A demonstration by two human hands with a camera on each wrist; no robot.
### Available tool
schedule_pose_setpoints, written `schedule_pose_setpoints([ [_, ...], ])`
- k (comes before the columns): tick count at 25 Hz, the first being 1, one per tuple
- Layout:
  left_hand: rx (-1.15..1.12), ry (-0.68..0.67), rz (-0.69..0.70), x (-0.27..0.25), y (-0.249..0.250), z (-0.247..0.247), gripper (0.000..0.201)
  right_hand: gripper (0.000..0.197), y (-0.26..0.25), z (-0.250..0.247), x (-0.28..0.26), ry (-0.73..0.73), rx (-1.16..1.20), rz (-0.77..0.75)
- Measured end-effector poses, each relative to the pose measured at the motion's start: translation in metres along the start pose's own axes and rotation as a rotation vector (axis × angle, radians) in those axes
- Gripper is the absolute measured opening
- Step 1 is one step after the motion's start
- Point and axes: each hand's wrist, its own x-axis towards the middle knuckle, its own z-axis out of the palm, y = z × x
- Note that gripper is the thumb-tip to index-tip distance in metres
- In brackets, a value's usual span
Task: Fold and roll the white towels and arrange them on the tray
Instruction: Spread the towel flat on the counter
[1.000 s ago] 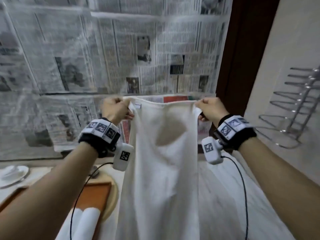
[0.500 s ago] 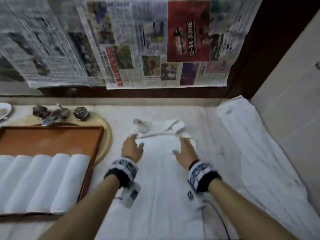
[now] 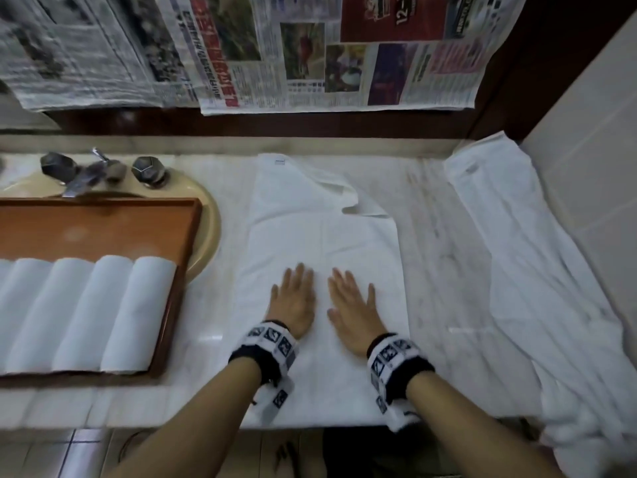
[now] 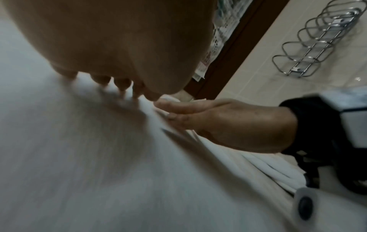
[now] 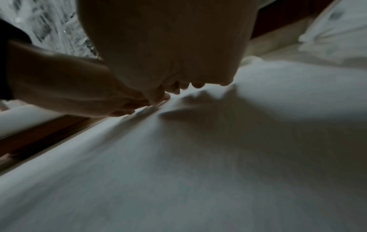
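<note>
Pressing down with both palms, I have my left hand and my right hand side by side on the white towel, which lies spread on the marble bench. All the fingers are straight and flat on the cloth, gripping nothing; from the left wrist view the right hand lies level on the fabric, and the right wrist view shows the left hand doing the same. Beyond my fingertips the far end of the towel is not flat: one corner is turned back over itself, and a small label sits at the far edge. To the left of my left hand stands the wooden tray, carrying a row of rolled towels that touch one another. Past the tray's far side I see taps on a beige basin. Well to the right of my right hand another unfolded towel lies crumpled along the bench by the tiled wall. Newspaper sheets hang above the bench's far edge.
</note>
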Motion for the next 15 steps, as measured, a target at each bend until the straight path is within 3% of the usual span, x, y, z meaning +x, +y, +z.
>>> schedule_pose_setpoints([
  [1,0.050,-0.015,0.051,-0.017,-0.002,0.010,0.058,0.062,-0.001,0.012,-0.013,-0.021,-0.033,-0.029],
  [3,0.109,0.007,0.031,-0.046,-0.030,0.022,0.067,0.071,0.026,0.024,-0.028,-0.030,-0.061,0.088],
  [6,0.030,0.037,-0.320,-0.058,-0.079,0.011,0.064,0.068,0.067,0.013,-0.037,0.023,0.050,0.527],
  [7,0.019,0.032,-0.347,-0.060,-0.075,0.009,0.063,0.067,0.059,0.012,-0.041,0.033,0.039,0.539],
  [8,0.015,0.045,-0.274,-0.063,-0.058,0.014,0.064,0.068,0.037,0.021,-0.047,0.074,-0.016,0.440],
  [11,-0.035,-0.050,0.082,-0.078,0.000,0.046,0.060,0.070,-0.026,0.064,-0.061,0.016,-0.128,0.045],
  [13,0.064,-0.043,0.078,-0.085,-0.018,0.052,0.063,0.071,-0.006,0.068,-0.067,0.040,-0.129,0.115],
  [15,0.098,0.042,-0.145,-0.090,-0.060,0.045,0.068,0.066,0.031,0.060,-0.073,0.100,-0.055,0.391],
])
